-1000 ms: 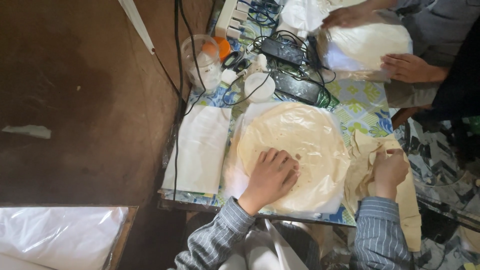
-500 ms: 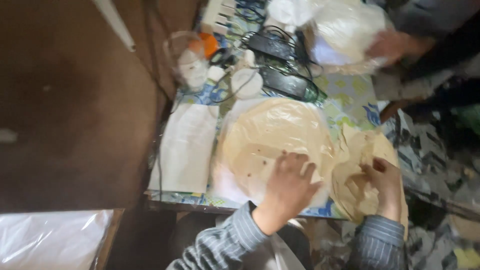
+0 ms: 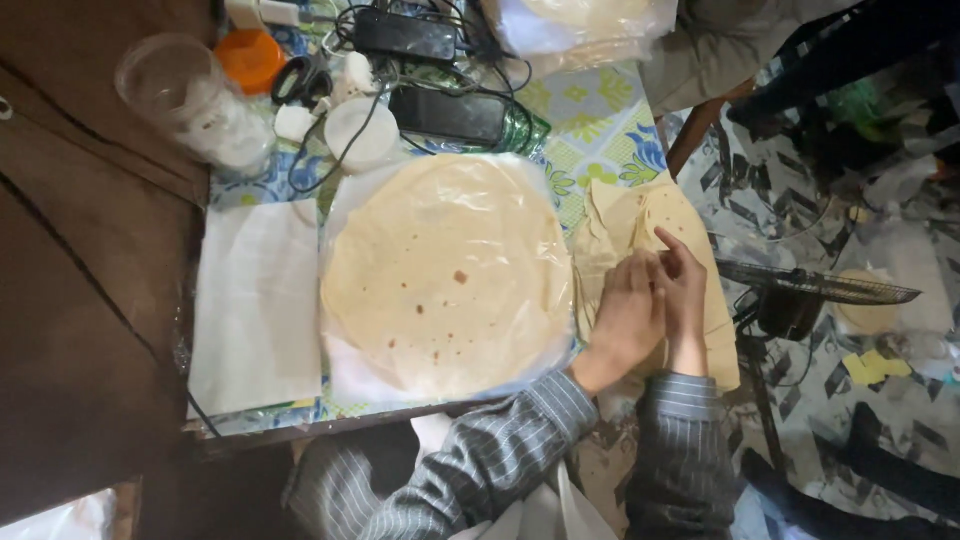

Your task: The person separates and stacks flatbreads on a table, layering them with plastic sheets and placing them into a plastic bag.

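The left hand has come off the big round flatbread where it lay pressed a second ago and crossed over to join the right hand. Both now rest on the folded flatbread at the right edge of the desk. To me that looks like the work moving from the flat stack to the folded piece, with the stack left alone for now.

The round flatbread lies well to the left of the two hands, spread flat on a clear plastic sheet. Beyond it, further left again, sits a white paper sheet. The folded flatbread is right under the hands, half over the desk edge.

As for the grip: the left hand's fingers are together and lie flat on the bread, clamped on nothing. The right hand's fingers are bent, one pointing up away from the person; whether it pinches an edge I cannot tell.

Containers, all up and to the left of the hands: a clear plastic jar lies on its side, with what looks like white powder in it, and its orange lid sits beside it. A clear bag at the far end holds more pale flatbreads. A small white tub stands among the black cables; its contents are hidden.
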